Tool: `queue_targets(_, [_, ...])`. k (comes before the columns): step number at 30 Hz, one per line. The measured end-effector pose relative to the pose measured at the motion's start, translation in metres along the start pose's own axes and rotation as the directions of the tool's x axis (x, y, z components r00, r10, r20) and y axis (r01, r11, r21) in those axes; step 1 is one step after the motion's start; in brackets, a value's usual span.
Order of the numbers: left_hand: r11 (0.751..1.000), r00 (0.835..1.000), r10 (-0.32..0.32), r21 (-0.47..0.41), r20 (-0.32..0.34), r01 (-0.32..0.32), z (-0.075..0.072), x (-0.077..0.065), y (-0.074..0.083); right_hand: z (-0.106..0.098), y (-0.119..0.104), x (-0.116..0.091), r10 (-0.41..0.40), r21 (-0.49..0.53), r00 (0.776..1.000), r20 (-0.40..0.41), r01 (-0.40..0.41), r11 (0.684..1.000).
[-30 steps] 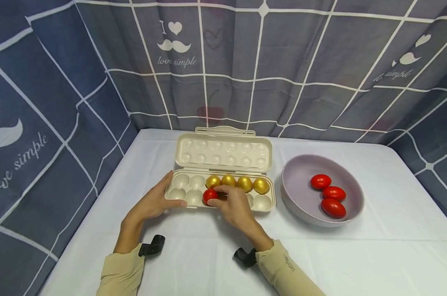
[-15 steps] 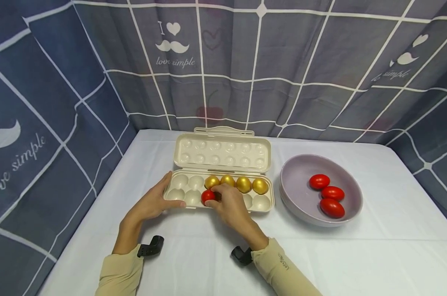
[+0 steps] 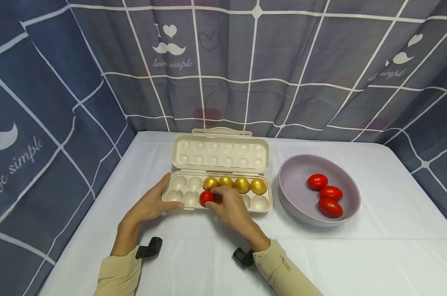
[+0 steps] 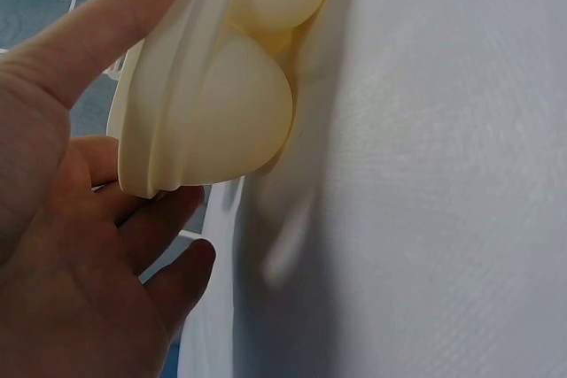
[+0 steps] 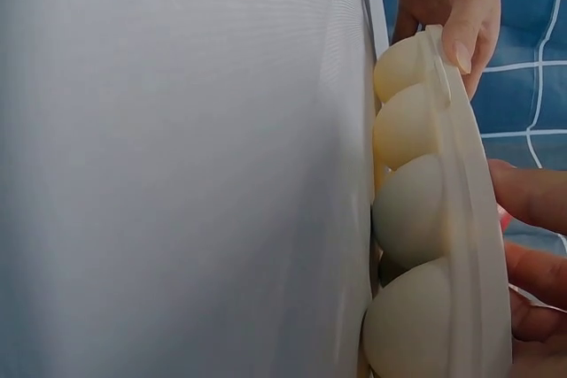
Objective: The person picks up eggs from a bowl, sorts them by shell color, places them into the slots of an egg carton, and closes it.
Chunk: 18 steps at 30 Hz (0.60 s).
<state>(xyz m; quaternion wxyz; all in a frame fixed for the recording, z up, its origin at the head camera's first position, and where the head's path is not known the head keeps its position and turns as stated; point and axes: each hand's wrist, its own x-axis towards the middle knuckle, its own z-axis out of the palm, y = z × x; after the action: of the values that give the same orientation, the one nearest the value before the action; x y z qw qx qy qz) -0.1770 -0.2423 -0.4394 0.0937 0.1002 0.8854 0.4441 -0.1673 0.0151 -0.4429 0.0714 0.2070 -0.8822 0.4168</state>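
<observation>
An open cream plastic egg box (image 3: 191, 199) lies in front of me, its lid (image 3: 220, 153) tipped back. My left hand (image 3: 149, 204) holds the box's left end, thumb over the front rim and fingers at the side. With thumb and fingers, my right hand (image 3: 232, 209) pinches a red egg (image 3: 206, 198) at the third front cup from the left. Several golden eggs (image 3: 258, 186) fill the right part of the back row. Part of the front row is hidden under my right hand. The left wrist view shows fingers (image 4: 164, 227) around the box end (image 4: 221, 121).
A lilac bowl (image 3: 293, 181) with 3 red eggs (image 3: 330, 208) stands right of the egg box. White cloth (image 3: 194, 255) covers the table. A dark checked curtain (image 3: 231, 49) hangs behind and at both sides.
The head view has shifted slightly, moving the whole scene a little to the left. Both hands keep their hold, and the red egg stays at the same cup.
</observation>
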Motion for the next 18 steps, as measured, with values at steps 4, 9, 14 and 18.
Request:
queue_targets(4, [1.0, 1.0, -0.007, -0.008, -0.001, 0.007, -0.001, -0.001, 0.0, -0.001, -0.001, 0.0, -0.005, 0.008, 1.0, 0.003, 0.005, 1.0])
queue_targets(9, [1.0, 1.0, 0.002, -0.006, -0.004, -0.002, 0.0, 0.0, 0.001, -0.002, -0.003, -0.004, -0.048, 0.028, 0.997, -0.06, 0.05, 0.998])
queue_targets(14, [1.0, 1.0, -0.006, 0.003, -0.006, 0.006, 0.001, 0.001, 0.002, -0.008, -0.005, -0.01, -0.094, 0.109, 0.986, -0.136, 0.109, 0.988])
queue_targets(18, [1.0, 1.0, -0.01, 0.01, -0.005, 0.01, 0.0, 0.0, 0.001, -0.017, -0.002, -0.015, -0.081, 0.22, 0.981, -0.176, 0.119, 0.968])
